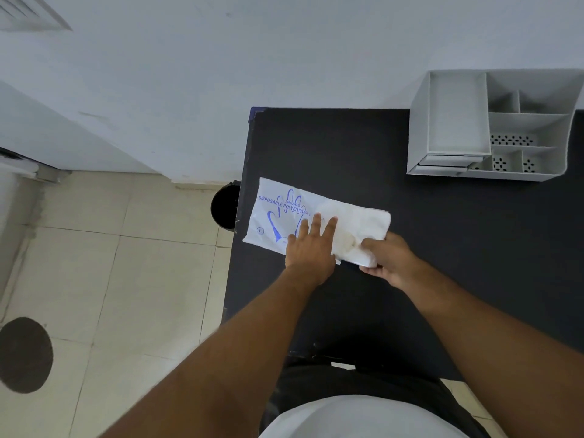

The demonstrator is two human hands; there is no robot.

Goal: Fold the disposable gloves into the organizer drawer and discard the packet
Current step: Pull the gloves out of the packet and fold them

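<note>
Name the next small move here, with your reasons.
Probably pull the gloves rightward, clear of the packet. The left hand lies flat on the printed packet, pinning it to the black table, while the right hand grips the white stack jutting from the packet's right end. The organizer sits at the far right, its compartments apparently without gloves.

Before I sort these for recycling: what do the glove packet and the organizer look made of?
The glove packet looks like thin glossy white plastic film: it wrinkles, and its blue print reads "polyethylene", though that may name the gloves. The organizer looks like rigid matte light-grey plastic with perforated compartment floors; painted metal can't be ruled out.
</note>
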